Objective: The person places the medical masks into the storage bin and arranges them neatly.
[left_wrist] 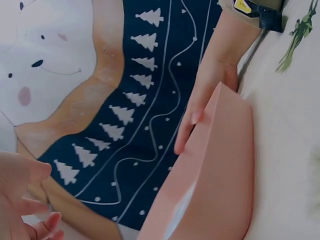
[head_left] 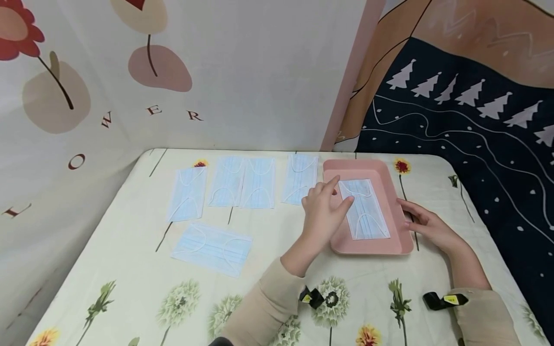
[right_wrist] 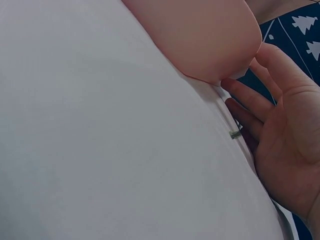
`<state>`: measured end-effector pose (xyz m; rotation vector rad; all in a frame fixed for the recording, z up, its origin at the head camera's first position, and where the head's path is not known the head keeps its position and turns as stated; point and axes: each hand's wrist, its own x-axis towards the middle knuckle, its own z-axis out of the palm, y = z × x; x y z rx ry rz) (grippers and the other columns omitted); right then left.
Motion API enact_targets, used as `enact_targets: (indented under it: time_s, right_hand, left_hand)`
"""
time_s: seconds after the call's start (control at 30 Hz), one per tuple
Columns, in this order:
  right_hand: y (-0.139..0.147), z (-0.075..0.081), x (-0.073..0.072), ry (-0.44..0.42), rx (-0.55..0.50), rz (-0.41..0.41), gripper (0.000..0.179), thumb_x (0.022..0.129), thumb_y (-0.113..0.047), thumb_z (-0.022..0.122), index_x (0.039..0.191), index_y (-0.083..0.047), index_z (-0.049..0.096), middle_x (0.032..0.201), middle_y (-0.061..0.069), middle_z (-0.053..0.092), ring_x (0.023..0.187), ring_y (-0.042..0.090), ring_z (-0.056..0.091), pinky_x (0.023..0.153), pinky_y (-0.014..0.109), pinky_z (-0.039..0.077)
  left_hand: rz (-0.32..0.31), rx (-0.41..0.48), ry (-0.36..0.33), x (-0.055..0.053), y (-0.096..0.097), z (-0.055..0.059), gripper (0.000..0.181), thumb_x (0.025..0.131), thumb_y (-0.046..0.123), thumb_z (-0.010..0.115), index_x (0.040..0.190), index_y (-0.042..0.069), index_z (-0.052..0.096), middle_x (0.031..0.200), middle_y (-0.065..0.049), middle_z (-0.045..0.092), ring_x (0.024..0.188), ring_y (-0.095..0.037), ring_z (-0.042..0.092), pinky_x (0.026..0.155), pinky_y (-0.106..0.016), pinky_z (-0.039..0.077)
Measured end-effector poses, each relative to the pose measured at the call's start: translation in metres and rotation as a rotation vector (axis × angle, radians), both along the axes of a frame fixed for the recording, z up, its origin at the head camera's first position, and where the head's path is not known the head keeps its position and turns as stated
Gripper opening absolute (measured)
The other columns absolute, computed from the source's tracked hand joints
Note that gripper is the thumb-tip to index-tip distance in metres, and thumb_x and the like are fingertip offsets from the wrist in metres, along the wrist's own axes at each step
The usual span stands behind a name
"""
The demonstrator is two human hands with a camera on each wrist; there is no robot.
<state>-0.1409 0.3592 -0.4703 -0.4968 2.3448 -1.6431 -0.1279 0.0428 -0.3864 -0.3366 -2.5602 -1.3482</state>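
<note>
Pink round-cornered tray | pleated blue mask inside | hands flanking tray

In the head view, the left hand covers part of the left rim of the pink tray, and its thumb hides a little of the mask inside. The bottom edge crops the left sleeve, the right sleeve and a dark object too slightly visible to identify. Print on the yellow label is too small to read. The left wrist view cuts off the left hand and the tray, whose wall hides most of the mask; the right wrist view crops the tray above and the right hand at the side.
</note>
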Motion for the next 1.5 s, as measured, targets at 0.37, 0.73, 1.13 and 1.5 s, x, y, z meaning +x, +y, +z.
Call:
enact_targets:
  time_s: [0.37,0.73,1.13,1.5]
  right_hand:
    - [0.001,0.0,0.002,0.009,0.009,-0.005,0.06,0.096,-0.004,0.056,0.149,-0.002,0.028,0.151,-0.004,0.032,0.125,-0.008,0.033,0.095,0.007,0.031]
    - [0.001,0.001,0.003,0.007,0.038,-0.028,0.061,0.096,-0.008,0.057,0.149,-0.002,0.029,0.15,-0.004,0.033,0.124,-0.009,0.034,0.094,0.007,0.031]
    - [0.0,-0.001,0.002,0.015,0.013,-0.009,0.059,0.096,-0.006,0.056,0.148,0.0,0.029,0.147,-0.009,0.035,0.124,-0.009,0.034,0.095,0.007,0.031]
    - [-0.001,-0.001,0.001,0.02,0.007,-0.011,0.059,0.096,-0.005,0.057,0.148,0.0,0.03,0.146,-0.011,0.035,0.124,-0.009,0.034,0.096,0.007,0.031]
  left_hand:
    - [0.048,0.085,-0.016,0.02,-0.055,0.001,0.059,0.088,0.03,0.07,0.139,0.008,0.05,0.108,-0.009,0.055,0.101,-0.024,0.049,0.092,-0.049,0.028]
    - [0.185,0.141,-0.081,0.045,-0.112,0.001,0.064,0.087,0.025,0.071,0.143,0.007,0.044,0.12,-0.016,0.05,0.107,-0.031,0.047,0.084,-0.048,0.039]
    - [0.297,0.115,-0.237,0.075,-0.164,-0.017,0.073,0.091,0.028,0.068,0.15,0.01,0.03,0.125,-0.018,0.046,0.111,-0.034,0.043,0.083,-0.047,0.043]
    - [0.439,0.029,-0.398,0.103,-0.202,-0.038,0.079,0.093,0.033,0.063,0.152,0.004,0.019,0.126,-0.022,0.044,0.109,-0.036,0.044,0.084,-0.052,0.043]
